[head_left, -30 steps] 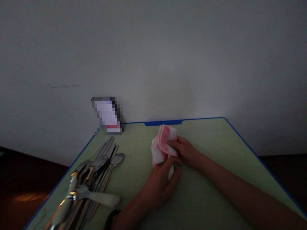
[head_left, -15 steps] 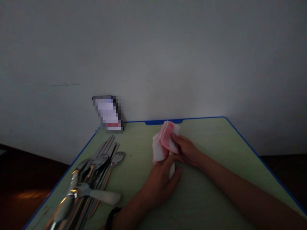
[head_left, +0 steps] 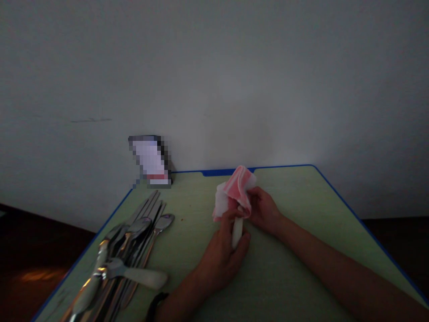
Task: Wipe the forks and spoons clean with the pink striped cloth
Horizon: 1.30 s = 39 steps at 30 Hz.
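Between the fingers of my left hand (head_left: 224, 250) is a piece of cutlery with a pale handle (head_left: 237, 232); its far end is covered, so its kind is hidden. A pink and white striped cloth (head_left: 238, 185) wraps that covered end. My right hand (head_left: 264, 206) grips the cloth from the right side, its fingertips partly behind the fabric. Both hands are closed and close together above the table. To their left lies a pile of cutlery (head_left: 134, 250), with spoons, table knives and a pale-handled piece across the top.
The pale green table (head_left: 301, 250) has a blue rim and stands against a grey wall (head_left: 234, 80). A blurred-out phone (head_left: 150, 158) leans on the wall at the back left corner. A dark floor shows on both sides.
The cloth has shifted and folded over differently, its top now further right. My right hand has moved slightly right, and more of the pale handle shows in my left hand.
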Tool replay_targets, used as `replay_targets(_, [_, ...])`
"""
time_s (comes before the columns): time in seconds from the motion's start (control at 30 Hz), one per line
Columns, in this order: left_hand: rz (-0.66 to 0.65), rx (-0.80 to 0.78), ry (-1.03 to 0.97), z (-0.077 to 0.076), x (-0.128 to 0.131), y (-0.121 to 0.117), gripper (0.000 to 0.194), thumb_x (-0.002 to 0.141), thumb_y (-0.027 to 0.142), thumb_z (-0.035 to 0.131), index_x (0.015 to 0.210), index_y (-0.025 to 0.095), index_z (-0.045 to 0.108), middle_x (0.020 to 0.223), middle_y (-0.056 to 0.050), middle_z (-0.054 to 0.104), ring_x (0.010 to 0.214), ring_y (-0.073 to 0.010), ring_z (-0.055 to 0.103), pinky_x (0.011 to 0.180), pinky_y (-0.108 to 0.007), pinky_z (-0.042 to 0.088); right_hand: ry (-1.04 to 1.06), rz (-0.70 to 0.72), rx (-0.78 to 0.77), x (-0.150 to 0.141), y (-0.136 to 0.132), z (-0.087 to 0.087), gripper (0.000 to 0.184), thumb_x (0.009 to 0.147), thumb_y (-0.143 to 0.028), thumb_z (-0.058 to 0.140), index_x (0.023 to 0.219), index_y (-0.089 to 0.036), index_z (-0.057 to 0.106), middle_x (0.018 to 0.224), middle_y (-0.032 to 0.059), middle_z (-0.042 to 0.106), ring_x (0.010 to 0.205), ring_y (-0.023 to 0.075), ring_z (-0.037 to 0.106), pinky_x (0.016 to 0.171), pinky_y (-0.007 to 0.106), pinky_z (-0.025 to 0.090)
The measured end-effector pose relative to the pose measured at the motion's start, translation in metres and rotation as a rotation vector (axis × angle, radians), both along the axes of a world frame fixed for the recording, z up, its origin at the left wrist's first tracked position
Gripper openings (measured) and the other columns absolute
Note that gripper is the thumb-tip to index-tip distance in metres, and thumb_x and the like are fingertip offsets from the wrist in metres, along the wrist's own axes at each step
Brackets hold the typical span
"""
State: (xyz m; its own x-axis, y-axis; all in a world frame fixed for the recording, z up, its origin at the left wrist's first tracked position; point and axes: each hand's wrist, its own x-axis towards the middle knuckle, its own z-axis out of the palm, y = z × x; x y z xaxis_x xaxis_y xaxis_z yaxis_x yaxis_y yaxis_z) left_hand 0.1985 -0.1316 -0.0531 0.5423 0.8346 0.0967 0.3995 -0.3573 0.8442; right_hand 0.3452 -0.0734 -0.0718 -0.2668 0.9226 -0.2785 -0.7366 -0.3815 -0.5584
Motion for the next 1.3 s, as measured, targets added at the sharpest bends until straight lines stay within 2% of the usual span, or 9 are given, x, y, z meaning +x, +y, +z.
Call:
replay_targets(0.13, [0.008, 0.032, -0.004, -0.004, 0.000, 0.001, 0.023, 0.087, 0.018, 0.043, 0.108, 0.022, 0.034, 0.083, 0.000, 0.054, 0.067, -0.0141, 0.051, 0.064, -0.027, 0.043, -0.142, -0.029, 0.078, -0.002, -0.003, -0.004, 0.006, 0.063, -0.020, 0.059, 0.064, -0.015, 0.057, 0.054, -0.0019, 0.056, 0.051, 0.0100, 0.047, 0.053, 0.024, 0.038])
replay_targets(0.23, [-0.007, 0.040, 0.004, -0.003, 0.001, 0.002, 0.028, 0.087, 0.018, 0.044, 0.113, 0.022, 0.035, 0.086, -0.002, 0.055, 0.073, -0.0157, 0.053, 0.068, -0.029, 0.044, -0.236, -0.002, 0.183, -0.004, -0.005, -0.005, 0.015, 0.065, -0.024, 0.066, 0.075, -0.015, 0.060, 0.062, -0.0025, 0.059, 0.057, 0.0101, 0.051, 0.057, 0.023, 0.039])
replay_targets(0.47, [0.039, -0.033, -0.118, 0.003, 0.001, 0.001, 0.039, 0.088, 0.019, 0.044, 0.124, 0.020, 0.027, 0.092, -0.003, 0.053, 0.078, -0.0156, 0.053, 0.074, -0.031, 0.046, -0.177, 0.014, 0.193, -0.006, -0.006, 0.000, 0.027, 0.067, -0.032, 0.070, 0.086, -0.016, 0.059, 0.070, -0.0010, 0.062, 0.066, 0.0114, 0.056, 0.063, 0.025, 0.042])
replay_targets(0.6, [0.032, -0.038, -0.064, 0.001, 0.000, 0.001, 0.043, 0.087, 0.019, 0.045, 0.126, 0.020, 0.027, 0.097, -0.005, 0.055, 0.081, -0.0176, 0.055, 0.075, -0.033, 0.046, -0.149, -0.028, 0.114, -0.007, -0.004, 0.001, 0.026, 0.069, -0.037, 0.065, 0.082, -0.016, 0.058, 0.069, -0.0002, 0.061, 0.063, 0.0120, 0.054, 0.059, 0.025, 0.041])
replay_targets(0.77, [0.024, -0.007, -0.066, -0.001, -0.001, 0.001, 0.044, 0.086, 0.020, 0.047, 0.126, 0.020, 0.030, 0.097, -0.007, 0.057, 0.084, -0.0195, 0.057, 0.073, -0.034, 0.046, -0.213, -0.013, 0.139, -0.004, -0.004, -0.007, 0.010, 0.059, -0.018, 0.061, 0.066, -0.017, 0.053, 0.056, -0.0043, 0.054, 0.052, 0.0091, 0.046, 0.048, 0.022, 0.036])
replay_targets(0.87, [0.028, 0.000, -0.078, -0.001, 0.000, 0.000, 0.045, 0.085, 0.019, 0.048, 0.127, 0.020, 0.030, 0.095, -0.007, 0.058, 0.082, -0.0193, 0.057, 0.073, -0.035, 0.046, -0.262, 0.011, 0.180, -0.002, -0.005, -0.009, 0.008, 0.060, -0.016, 0.059, 0.064, -0.017, 0.052, 0.054, -0.0054, 0.052, 0.049, 0.0082, 0.044, 0.047, 0.022, 0.033])
replay_targets(1.07, [0.026, -0.016, -0.065, -0.005, 0.001, 0.001, 0.050, 0.087, 0.019, 0.045, 0.131, 0.020, 0.021, 0.094, -0.006, 0.057, 0.081, -0.0182, 0.057, 0.075, -0.036, 0.046, -0.253, 0.043, 0.228, -0.003, -0.005, -0.007, 0.014, 0.065, -0.019, 0.061, 0.078, -0.017, 0.059, 0.066, -0.0022, 0.059, 0.061, 0.0116, 0.053, 0.060, 0.026, 0.041])
replay_targets(1.2, [0.083, 0.019, -0.083, -0.007, 0.003, 0.000, 0.056, 0.087, 0.019, 0.045, 0.136, 0.021, 0.016, 0.095, -0.006, 0.057, 0.082, -0.0181, 0.057, 0.077, -0.037, 0.046, -0.251, 0.033, 0.228, -0.003, -0.004, -0.007, 0.019, 0.065, -0.023, 0.066, 0.082, -0.017, 0.060, 0.072, -0.0009, 0.062, 0.068, 0.0122, 0.055, 0.068, 0.026, 0.042])
replay_targets(1.3, [0.073, 0.034, -0.071, -0.004, 0.004, 0.000, 0.059, 0.087, 0.019, 0.045, 0.138, 0.021, 0.015, 0.093, -0.005, 0.058, 0.080, -0.0180, 0.057, 0.077, -0.037, 0.046, -0.259, 0.046, 0.237, -0.003, -0.005, -0.005, 0.019, 0.066, -0.027, 0.067, 0.082, -0.018, 0.060, 0.072, -0.0012, 0.062, 0.068, 0.0120, 0.055, 0.071, 0.027, 0.042])
